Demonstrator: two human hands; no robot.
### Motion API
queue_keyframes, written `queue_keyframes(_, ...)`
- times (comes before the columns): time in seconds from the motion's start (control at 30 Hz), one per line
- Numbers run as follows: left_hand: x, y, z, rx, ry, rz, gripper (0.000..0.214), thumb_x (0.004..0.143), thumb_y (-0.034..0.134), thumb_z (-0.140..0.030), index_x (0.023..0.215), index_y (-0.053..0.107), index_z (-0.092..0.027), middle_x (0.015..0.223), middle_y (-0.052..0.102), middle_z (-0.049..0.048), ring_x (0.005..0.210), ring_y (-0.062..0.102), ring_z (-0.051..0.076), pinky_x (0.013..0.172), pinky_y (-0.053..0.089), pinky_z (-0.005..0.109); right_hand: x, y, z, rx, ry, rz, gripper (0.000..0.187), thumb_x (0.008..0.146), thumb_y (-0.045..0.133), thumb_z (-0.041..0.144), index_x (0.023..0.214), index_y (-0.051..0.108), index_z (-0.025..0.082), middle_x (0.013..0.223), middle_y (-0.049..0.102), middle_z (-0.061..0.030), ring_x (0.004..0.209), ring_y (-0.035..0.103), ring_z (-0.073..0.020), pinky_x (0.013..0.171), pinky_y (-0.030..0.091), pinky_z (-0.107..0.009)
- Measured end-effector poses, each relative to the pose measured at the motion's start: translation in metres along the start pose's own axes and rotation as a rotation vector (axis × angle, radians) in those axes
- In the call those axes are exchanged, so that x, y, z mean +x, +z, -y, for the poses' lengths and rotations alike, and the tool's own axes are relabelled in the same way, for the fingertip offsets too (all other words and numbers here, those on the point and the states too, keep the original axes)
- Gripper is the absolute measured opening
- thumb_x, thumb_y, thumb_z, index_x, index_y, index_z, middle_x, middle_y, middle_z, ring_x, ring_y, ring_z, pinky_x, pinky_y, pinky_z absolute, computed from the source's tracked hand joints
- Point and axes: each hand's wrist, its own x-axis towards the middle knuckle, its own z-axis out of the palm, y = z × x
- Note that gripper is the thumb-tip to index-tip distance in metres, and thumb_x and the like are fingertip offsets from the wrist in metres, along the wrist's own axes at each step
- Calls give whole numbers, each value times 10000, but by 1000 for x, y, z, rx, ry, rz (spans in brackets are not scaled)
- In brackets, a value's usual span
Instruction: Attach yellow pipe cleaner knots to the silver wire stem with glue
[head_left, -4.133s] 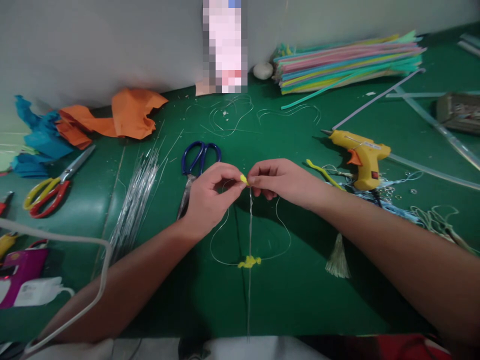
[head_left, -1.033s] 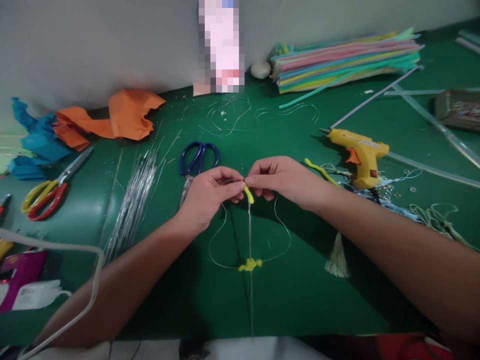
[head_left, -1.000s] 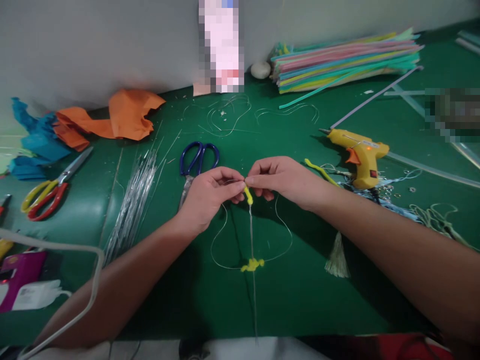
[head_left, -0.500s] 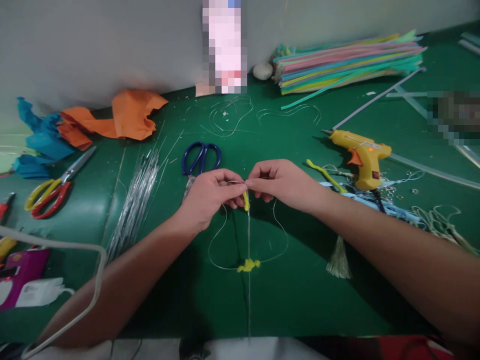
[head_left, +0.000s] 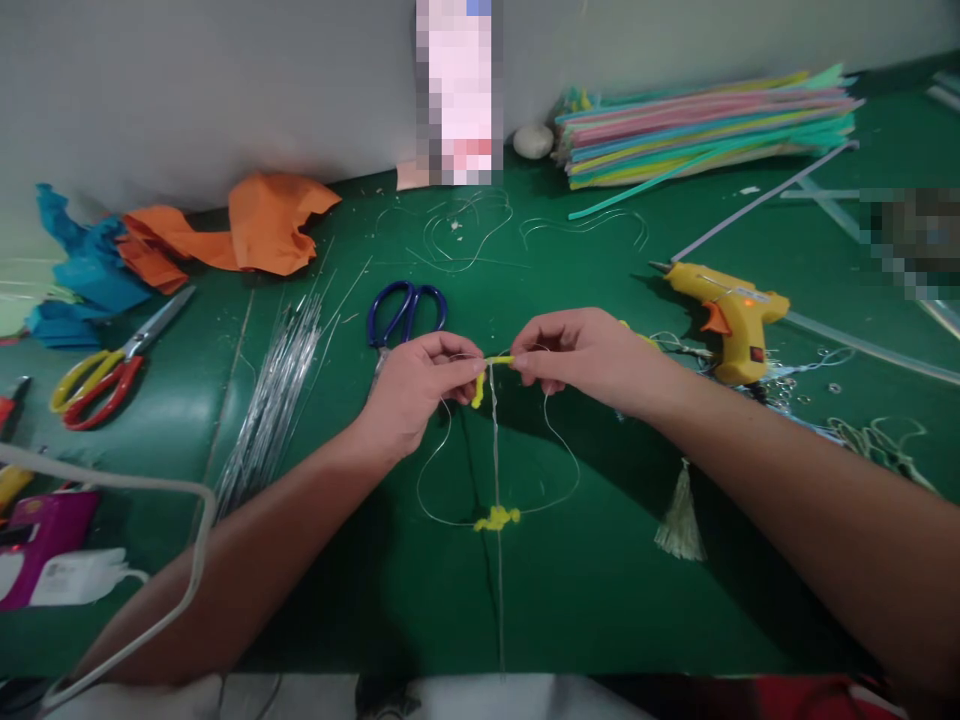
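Note:
My left hand pinches a yellow pipe cleaner near the top of a twisted silver wire. One short end of the pipe cleaner hangs below the left fingertips. My right hand is closed on the other end, holding it level across the wire. A thin wire loop runs down from both hands to a fuzzy yellow piece behind the hanging stem. Blue-handled scissors lie just beyond my left hand, which partly covers them.
A yellow glue gun lies to the right, near a cream tassel. Pipe cleaners are bundled at the back. Silver wires, red-and-yellow scissors and orange paper lie on the left.
The hands have moved slightly apart. The yellow pipe cleaner, which hung down at the fingertips, now stretches sideways between them, its right end in my right fingers.

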Motion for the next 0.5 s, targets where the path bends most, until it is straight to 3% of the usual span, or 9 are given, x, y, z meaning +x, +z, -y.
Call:
queue_keyframes(0.13, 1, -1, 3, 52, 26, 58, 144, 726, 771, -238, 838, 733, -156, 603, 665, -2, 513, 595, 90, 516, 479, 209, 1, -2, -2, -4, -44, 10, 104, 799, 682, 260, 721, 685, 191, 641, 659, -8, 526, 556, -97, 513, 459, -235)
queue_keyframes(0.5, -1, 2, 1, 102, 0, 70, 129, 721, 784, -259, 709, 716, -150, 593, 656, 7, 466, 562, 82, 476, 467, 210, -3, 3, 2, 33, -46, 77, 126, 791, 680, 270, 705, 667, 179, 646, 654, -4, 543, 570, -101, 547, 470, -236)
